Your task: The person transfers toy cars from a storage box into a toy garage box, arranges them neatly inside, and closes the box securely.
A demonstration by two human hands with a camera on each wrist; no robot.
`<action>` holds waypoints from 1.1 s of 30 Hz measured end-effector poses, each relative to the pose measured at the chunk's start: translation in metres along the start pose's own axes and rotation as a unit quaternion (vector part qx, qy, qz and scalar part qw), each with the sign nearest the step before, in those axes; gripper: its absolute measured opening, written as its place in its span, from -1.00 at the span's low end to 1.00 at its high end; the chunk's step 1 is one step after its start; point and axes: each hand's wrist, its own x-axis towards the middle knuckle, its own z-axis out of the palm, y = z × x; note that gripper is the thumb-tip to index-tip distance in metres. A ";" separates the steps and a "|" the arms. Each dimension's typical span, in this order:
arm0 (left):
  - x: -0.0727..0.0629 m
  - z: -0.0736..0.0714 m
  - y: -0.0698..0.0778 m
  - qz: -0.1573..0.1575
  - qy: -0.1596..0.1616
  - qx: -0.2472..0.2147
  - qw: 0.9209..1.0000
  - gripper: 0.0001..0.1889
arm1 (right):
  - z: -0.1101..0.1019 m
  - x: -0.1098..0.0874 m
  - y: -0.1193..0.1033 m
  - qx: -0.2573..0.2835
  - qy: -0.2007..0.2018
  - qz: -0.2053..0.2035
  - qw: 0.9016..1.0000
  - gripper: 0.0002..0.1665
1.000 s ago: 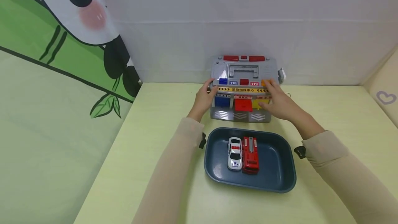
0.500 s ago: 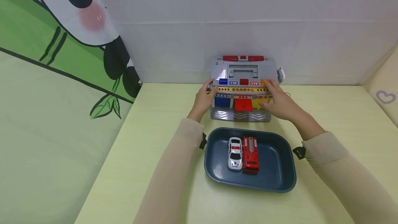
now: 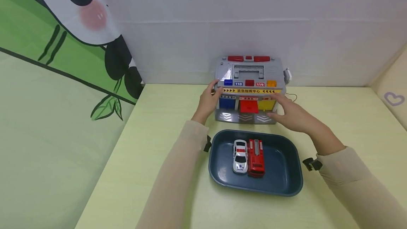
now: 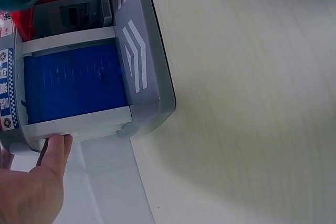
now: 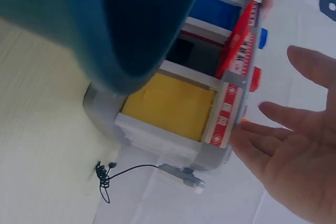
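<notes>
The garage (image 3: 249, 91) stands on the table (image 3: 159, 151) with its back near the wall (image 3: 178, 52). At the garage's left side, the left hand (image 3: 208, 102) grips the edge, fingers bent and partly hidden behind it. By the garage's front right corner, the right hand (image 3: 294, 113) is wide open, fingers spread and rather straight, with nothing in its hold; whether a fingertip touches the garage, I cannot tell.

Along the garage's front, the blue door (image 4: 73, 82) on the left and the yellow door (image 5: 170, 103) on the right are closed, while the red door (image 3: 249, 106) between them is swung outward. On the garage's upper face, above the yellow strip, sit a blue button (image 3: 228, 82), a red button (image 3: 249, 83) and an orange button (image 3: 271, 83). A thin dark cord (image 5: 128, 170) trails from the garage's right side.

Nearer the person than the garage lies the tray (image 3: 283, 162). In it, a white car (image 3: 240, 156) and a red truck (image 3: 256, 158) lie side by side.
</notes>
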 end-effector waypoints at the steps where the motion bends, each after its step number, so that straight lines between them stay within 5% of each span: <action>1: 0.000 0.000 0.000 -0.001 0.000 0.000 1.000 -0.47 | 0.000 -0.004 0.000 0.001 -0.009 0.000 1.000 -0.10; 17: -0.002 0.000 0.002 -0.004 0.000 -0.005 1.000 -0.46 | 0.012 -0.042 -0.013 0.016 -0.089 -0.012 0.996 -0.21; 33: -0.001 0.001 0.002 -0.011 0.001 0.004 1.000 -0.46 | 0.038 -0.051 -0.007 0.029 -0.133 -0.028 0.990 -0.25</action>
